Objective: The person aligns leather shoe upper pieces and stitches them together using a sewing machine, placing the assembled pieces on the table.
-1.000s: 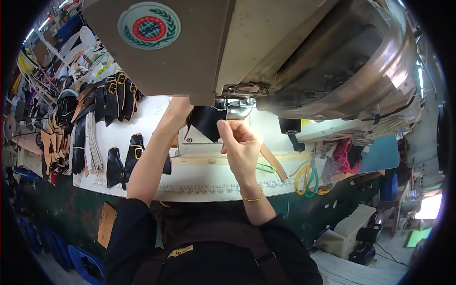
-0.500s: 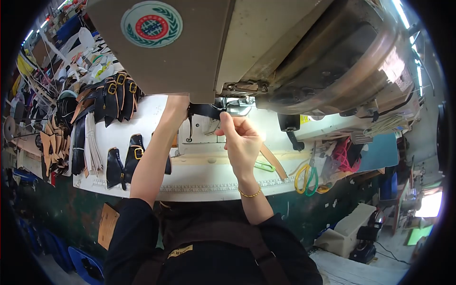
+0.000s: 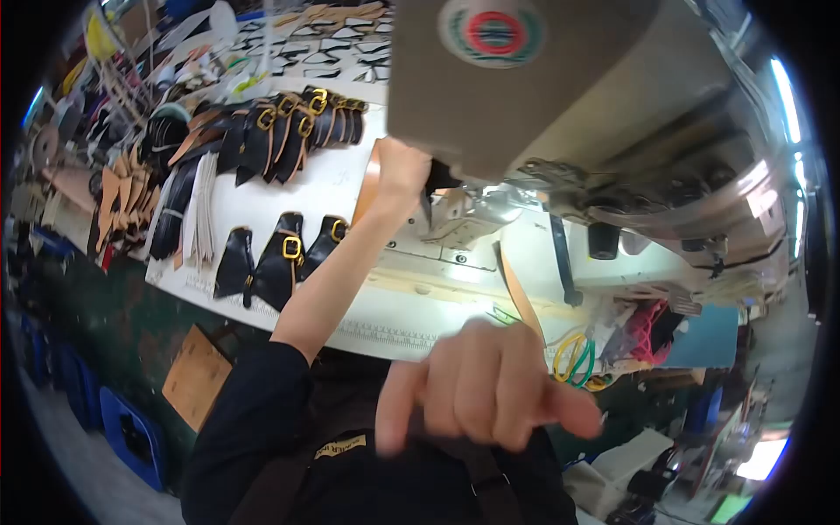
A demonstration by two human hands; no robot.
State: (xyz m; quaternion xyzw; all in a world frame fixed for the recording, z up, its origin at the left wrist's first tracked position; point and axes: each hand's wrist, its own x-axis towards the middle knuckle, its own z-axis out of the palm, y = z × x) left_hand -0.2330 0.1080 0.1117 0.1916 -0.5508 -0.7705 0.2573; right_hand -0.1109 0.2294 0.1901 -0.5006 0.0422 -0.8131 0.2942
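Note:
My left hand (image 3: 405, 171) is beside the sewing machine head (image 3: 490, 105), its fingers partly hidden behind it. It is closed on a black leather strap (image 3: 442, 178), of which only a short dark part shows. A tan leather strip (image 3: 367, 185) lies by that wrist. My right hand (image 3: 481, 385) is raised close to the camera, in front of my chest, blurred. Its middle fingers bend down while the thumb and little finger stand apart; nothing shows in it. Black leather pieces with gold buckles (image 3: 284, 258) lie left of my left forearm.
More buckled black straps (image 3: 293, 131) are stacked at the back left, near a white bundle of strips (image 3: 203, 210). At the right lie a tan strip (image 3: 518, 293), a black strap (image 3: 563, 258), scissors (image 3: 573, 359) and a blue mat (image 3: 696, 332). A ruler (image 3: 376, 334) runs along the table's front edge.
My right hand has left the strap at the machine and come up toward me. The view has turned left, so the table and machine sit farther right. The left hand stays at the machine.

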